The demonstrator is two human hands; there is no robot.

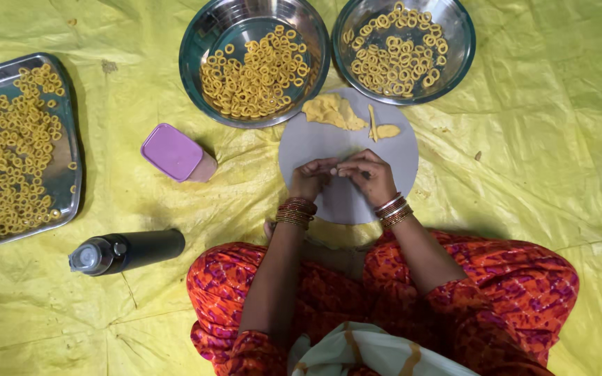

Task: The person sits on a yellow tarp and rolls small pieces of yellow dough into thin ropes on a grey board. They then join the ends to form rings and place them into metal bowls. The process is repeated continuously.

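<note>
My left hand [313,177] and my right hand [368,175] meet fingertip to fingertip over a round grey board [402,157]. They pinch something small between them; it is too small to make out. Both wrists wear bangles. On the board's far side lie a lump of yellow dough [332,111], a thin dough strip [372,122] and a smaller dough piece [387,130].
Two steel bowls [200,42] [462,49] of small yellow dough rings stand beyond the board. A steel tray [64,177] of rings lies at the left. A pink-lidded box [173,151] and a dark bottle [141,249] lie on the yellow sheet [524,167]. My orange-clad knees fill the foreground.
</note>
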